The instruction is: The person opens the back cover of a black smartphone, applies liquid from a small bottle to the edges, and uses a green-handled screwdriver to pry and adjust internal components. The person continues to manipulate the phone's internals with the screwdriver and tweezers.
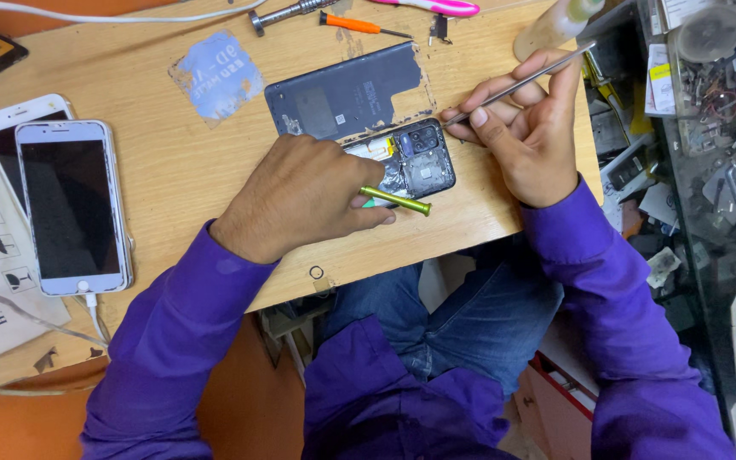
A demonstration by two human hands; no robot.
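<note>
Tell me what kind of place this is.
Most likely a phone repair bench: an opened phone with its back cover off, two white phones waiting beside it, screwdrivers on the wooden table, and a case of small parts alongside.

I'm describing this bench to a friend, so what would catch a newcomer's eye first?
At the centre of the wooden table, an opened dark phone lies under both hands. The right hand holds a thin metal pry tool to it; the left hand grips a green-yellow screwdriver. Two white smartphones lie far left.

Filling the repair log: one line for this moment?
left hand: green tool | right hand: metal tweezers | opened phone
</note>
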